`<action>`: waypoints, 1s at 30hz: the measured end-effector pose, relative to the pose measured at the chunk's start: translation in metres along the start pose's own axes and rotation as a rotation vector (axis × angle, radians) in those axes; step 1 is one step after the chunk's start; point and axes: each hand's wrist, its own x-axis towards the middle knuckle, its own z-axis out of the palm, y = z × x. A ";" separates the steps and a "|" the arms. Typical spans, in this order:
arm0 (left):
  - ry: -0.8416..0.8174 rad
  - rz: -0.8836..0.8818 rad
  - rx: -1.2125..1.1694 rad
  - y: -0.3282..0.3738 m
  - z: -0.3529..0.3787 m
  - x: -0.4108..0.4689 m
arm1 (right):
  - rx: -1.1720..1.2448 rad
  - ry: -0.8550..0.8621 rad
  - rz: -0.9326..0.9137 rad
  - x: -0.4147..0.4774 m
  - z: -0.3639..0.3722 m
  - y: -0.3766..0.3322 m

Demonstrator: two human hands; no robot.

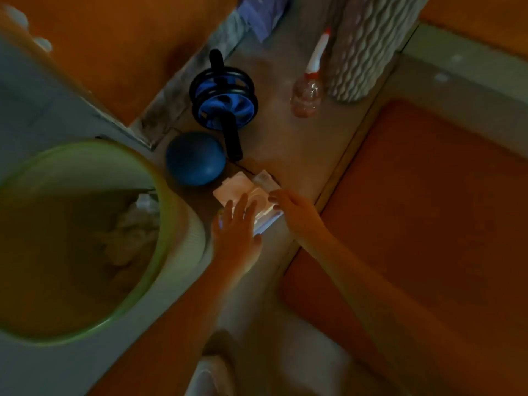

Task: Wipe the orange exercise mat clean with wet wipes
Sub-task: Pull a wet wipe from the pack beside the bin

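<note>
On floor strip just left of orange mat point(428, 201): wet wipes pack point(243, 192). Left hand point(235, 224) lies flat on its top, fingers straight and spread. Right hand point(290, 205) touches pack's right edge; pinching or not, cannot tell.

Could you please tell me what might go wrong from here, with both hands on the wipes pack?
1. The left hand lies flat on the wipes pack while the right hand touches its edge; the pack could slide on the floor.
2. The blue ball sits close beside the pack; a nudge might send it rolling.
3. The light is dim, so dirt on the orange mat may be missed.
</note>
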 end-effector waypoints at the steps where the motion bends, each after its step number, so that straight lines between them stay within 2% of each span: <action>1: 0.006 0.028 0.119 -0.006 0.005 0.004 | -0.088 -0.024 -0.011 0.004 0.003 0.003; 4: 0.016 0.060 0.248 -0.026 0.018 0.016 | -0.446 -0.116 -0.086 0.021 0.008 0.017; 8: 0.075 0.155 0.285 -0.044 0.033 0.017 | -0.682 -0.261 -0.206 0.035 0.015 0.016; 11: 0.128 0.233 0.250 -0.052 0.041 0.017 | -0.911 -0.338 -0.220 0.050 0.018 0.018; 13: 0.152 0.301 0.254 -0.058 0.045 0.019 | -1.023 -0.344 -0.253 0.059 0.021 0.021; 16: 0.098 0.371 0.242 -0.068 0.048 0.024 | -1.165 -0.343 -0.272 0.063 0.023 0.023; 21: 0.071 0.390 0.193 -0.077 0.051 0.034 | -1.419 -0.314 -0.322 0.072 0.030 0.030; 24: 0.055 0.375 0.123 -0.074 0.046 0.031 | -1.479 -0.305 -0.320 0.083 0.037 0.037; 28: 0.080 0.391 0.097 -0.074 0.046 0.029 | -1.700 -0.198 -0.483 0.086 0.043 0.033; 29: 0.081 0.394 0.098 -0.077 0.047 0.030 | -1.769 -0.203 -0.539 0.089 0.046 0.029; 30: 0.083 0.396 0.097 -0.078 0.048 0.031 | -1.752 -0.302 -0.630 0.091 0.045 0.029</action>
